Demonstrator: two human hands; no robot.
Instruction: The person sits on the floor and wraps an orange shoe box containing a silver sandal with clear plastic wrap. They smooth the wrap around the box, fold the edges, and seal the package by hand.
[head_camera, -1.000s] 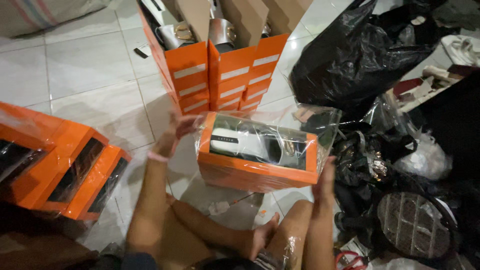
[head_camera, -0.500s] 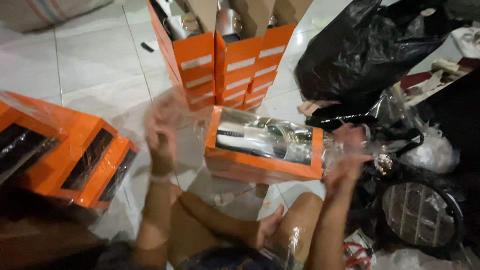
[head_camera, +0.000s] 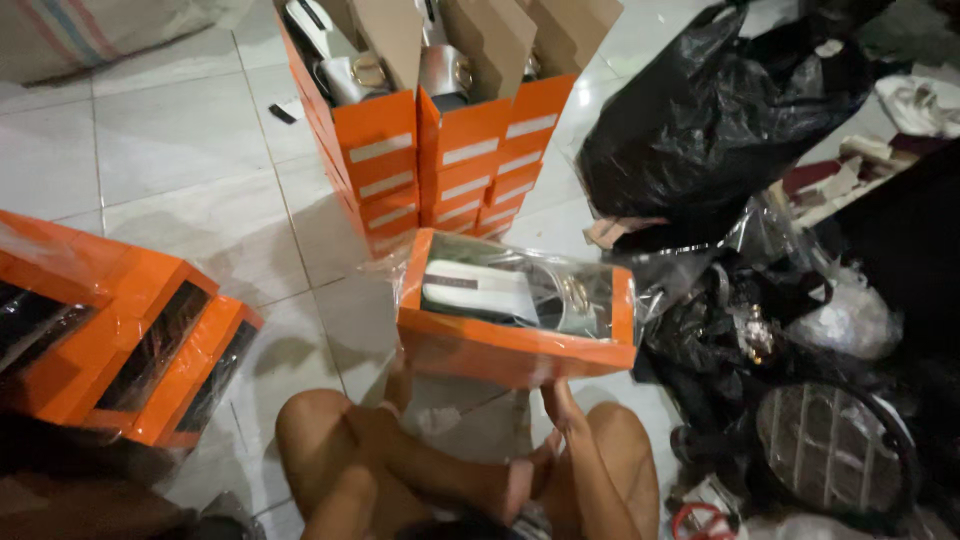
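Orange box (head_camera: 515, 350), film-wrapped, window up, held at centre above floor (head_camera: 180, 190). Left hand (head_camera: 398, 385) and right hand (head_camera: 558, 400) under its near edge, apparently supporting; finger closure hidden. Stacked boxes (head_camera: 455, 150) at 12 o'clock, wrapped boxes (head_camera: 120, 340) at 9, black bag (head_camera: 720, 110) at 2.

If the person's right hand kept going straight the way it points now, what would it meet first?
The right hand points up and away from the body, right at the underside of the orange window box. It would probably meet that box at once; whether it already touches is unclear.
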